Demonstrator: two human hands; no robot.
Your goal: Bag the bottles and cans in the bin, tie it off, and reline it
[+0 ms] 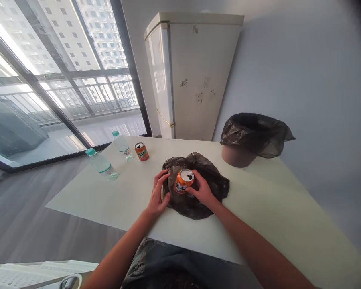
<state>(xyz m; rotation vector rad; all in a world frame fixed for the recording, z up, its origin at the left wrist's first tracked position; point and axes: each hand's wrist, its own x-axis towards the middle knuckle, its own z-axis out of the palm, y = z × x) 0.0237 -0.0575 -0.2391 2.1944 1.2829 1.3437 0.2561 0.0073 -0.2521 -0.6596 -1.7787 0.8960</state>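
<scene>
At eight o'clock from the bin point(238, 156), over the bag point(195, 209), pinching the can point(183, 183) between fingers of the right hand point(204, 191), with fingers of the left hand point(157, 197) spread at its nine o'clock; probably light and easily dented, best held mid-body.

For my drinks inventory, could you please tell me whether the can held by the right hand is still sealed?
No, the orange can in the right hand shows a dark opening in its silver top.
</scene>
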